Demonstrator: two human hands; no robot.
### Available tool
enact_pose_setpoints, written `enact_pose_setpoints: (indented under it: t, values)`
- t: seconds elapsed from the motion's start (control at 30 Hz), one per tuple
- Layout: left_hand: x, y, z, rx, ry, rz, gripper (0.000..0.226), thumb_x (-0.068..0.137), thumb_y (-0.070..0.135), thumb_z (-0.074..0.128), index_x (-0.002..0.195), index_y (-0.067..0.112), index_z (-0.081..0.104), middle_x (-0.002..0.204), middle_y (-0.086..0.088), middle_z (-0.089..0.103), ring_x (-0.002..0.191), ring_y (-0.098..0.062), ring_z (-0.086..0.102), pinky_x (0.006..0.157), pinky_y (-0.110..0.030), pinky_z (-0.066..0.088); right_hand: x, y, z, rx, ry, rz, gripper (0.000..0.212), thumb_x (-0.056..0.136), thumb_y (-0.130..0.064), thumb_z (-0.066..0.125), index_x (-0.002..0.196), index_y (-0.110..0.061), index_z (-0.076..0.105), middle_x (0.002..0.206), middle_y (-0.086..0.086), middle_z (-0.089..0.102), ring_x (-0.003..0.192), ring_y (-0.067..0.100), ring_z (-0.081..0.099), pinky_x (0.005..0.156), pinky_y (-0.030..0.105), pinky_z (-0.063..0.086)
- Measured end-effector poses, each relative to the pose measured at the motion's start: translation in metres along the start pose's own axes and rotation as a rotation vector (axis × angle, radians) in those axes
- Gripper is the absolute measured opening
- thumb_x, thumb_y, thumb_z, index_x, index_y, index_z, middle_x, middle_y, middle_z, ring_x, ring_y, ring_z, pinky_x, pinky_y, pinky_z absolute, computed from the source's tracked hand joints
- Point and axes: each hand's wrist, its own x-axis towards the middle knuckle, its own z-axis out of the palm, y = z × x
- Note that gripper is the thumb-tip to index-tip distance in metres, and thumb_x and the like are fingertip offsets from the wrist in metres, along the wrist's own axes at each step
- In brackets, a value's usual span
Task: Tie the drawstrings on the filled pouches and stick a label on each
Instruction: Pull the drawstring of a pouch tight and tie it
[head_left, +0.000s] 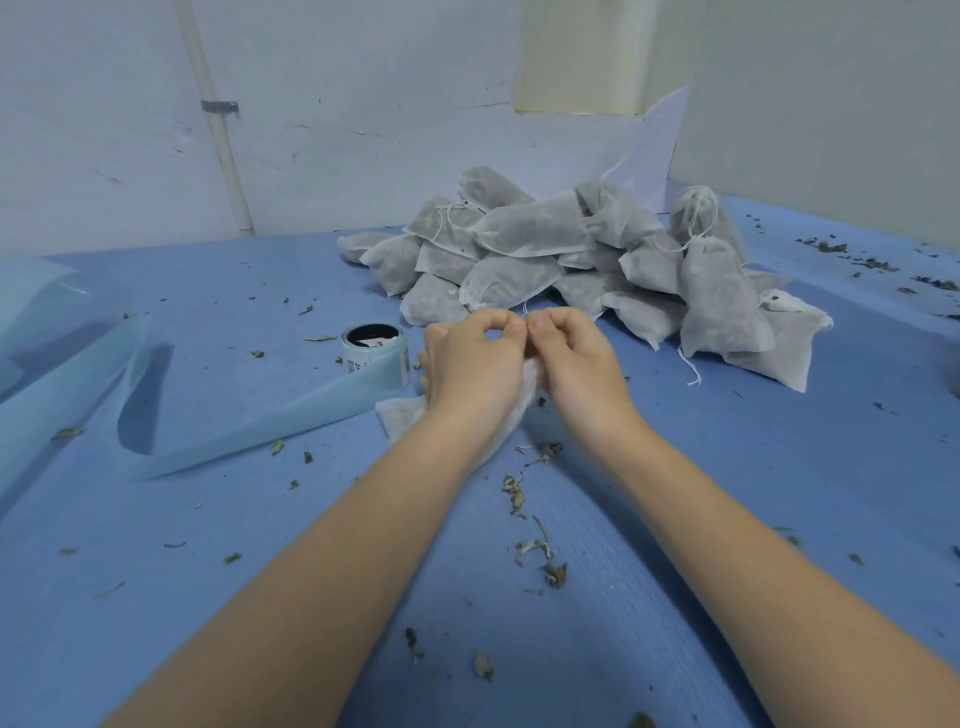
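A white fabric pouch (400, 415) lies on the blue table under both my wrists, mostly hidden by them. My left hand (470, 364) and my right hand (574, 358) meet above its far end, each pinching a thin white drawstring (524, 310) between thumb and fingertips. Behind them a heap of several filled grey-white pouches (571, 260) is piled up, some with loose strings hanging. To the left stands a label roll (375, 353) with its pale blue backing strip (218, 431) trailing across the table.
The blue table cover (727, 519) is strewn with dried leaf bits (540, 545), thickest between my forearms. Folded pale blue sheets (31, 301) lie at the far left. A white wall and a pipe (223, 145) close off the back.
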Motion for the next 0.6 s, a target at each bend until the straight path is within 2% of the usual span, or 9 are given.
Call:
enact_pose_setpoints:
  t: [0.07,0.13,0.2,0.3,0.4,0.47,0.53,0.6]
  values:
    - [0.001,0.002,-0.001,0.047,0.048,-0.012,0.016,0.091,0.028,0.054,0.076,0.029,0.061,0.121,-0.009,0.057,0.118,-0.028,0.049,0.105,-0.044,0.036,0.002,0.0,-0.003,-0.019,0.035,-0.021,0.017,0.096,-0.023,0.054,0.08,-0.022,0.056,0.062,-0.016,0.056,0.058,-0.004,0.052,0.065,0.021,0.045]
    - [0.005,0.003,-0.004,0.075,0.113,-0.02,0.022,0.093,0.028,0.052,0.072,0.032,0.056,0.124,-0.005,0.056,0.118,-0.026,0.048,0.105,-0.042,0.035,0.004,0.0,-0.007,-0.044,0.067,-0.052,0.018,0.093,-0.024,0.061,0.075,-0.022,0.057,0.051,-0.019,0.051,0.055,-0.002,0.05,0.064,0.024,0.047]
    - [0.009,0.003,-0.01,0.064,0.157,-0.043,0.026,0.095,0.026,0.049,0.069,0.03,0.054,0.122,-0.009,0.056,0.117,-0.03,0.049,0.103,-0.044,0.037,0.006,-0.001,-0.013,-0.124,0.072,-0.089,0.017,0.088,-0.028,0.067,0.072,-0.026,0.061,0.049,-0.022,0.05,0.056,0.0,0.049,0.065,0.024,0.044]
    - [0.016,0.001,-0.016,0.029,0.194,-0.074,0.024,0.095,0.025,0.047,0.09,0.01,0.065,0.122,-0.026,0.053,0.117,-0.043,0.046,0.102,-0.052,0.037,0.007,-0.003,-0.017,-0.201,0.029,-0.138,0.015,0.083,-0.033,0.072,0.069,-0.032,0.068,0.049,-0.022,0.052,0.055,-0.004,0.048,0.065,0.019,0.039]
    - [0.016,0.0,-0.016,0.026,0.193,-0.037,0.023,0.095,0.029,0.049,0.103,0.015,0.066,0.123,-0.015,0.056,0.117,-0.033,0.049,0.104,-0.045,0.037,0.008,-0.005,-0.017,-0.172,0.036,-0.162,0.014,0.081,-0.028,0.075,0.068,-0.033,0.071,0.05,-0.021,0.055,0.054,-0.005,0.049,0.062,0.011,0.039]
    - [0.012,-0.001,-0.013,-0.023,0.157,0.019,0.015,0.093,0.03,0.054,0.095,0.02,0.065,0.122,-0.009,0.056,0.115,-0.025,0.05,0.103,-0.039,0.038,0.01,-0.006,-0.019,-0.093,0.112,-0.15,0.016,0.08,-0.024,0.076,0.068,-0.032,0.07,0.056,-0.021,0.062,0.058,-0.007,0.052,0.063,0.007,0.04]
    - [0.006,-0.002,-0.011,-0.072,0.129,0.018,0.009,0.088,0.032,0.06,0.081,0.028,0.058,0.117,-0.006,0.054,0.099,-0.019,0.052,0.09,-0.031,0.042,0.013,-0.004,-0.023,0.041,0.238,-0.096,0.012,0.08,-0.023,0.076,0.071,-0.028,0.07,0.056,-0.022,0.063,0.057,-0.007,0.054,0.066,0.011,0.042]
    - [0.002,-0.003,-0.011,-0.127,0.091,-0.078,0.017,0.085,0.041,0.061,0.078,0.03,0.051,0.107,-0.005,0.054,0.082,-0.016,0.051,0.074,-0.029,0.043,0.015,-0.003,-0.026,0.179,0.368,-0.03,0.007,0.083,-0.022,0.074,0.077,-0.02,0.07,0.046,-0.022,0.054,0.051,-0.004,0.049,0.065,0.015,0.039]
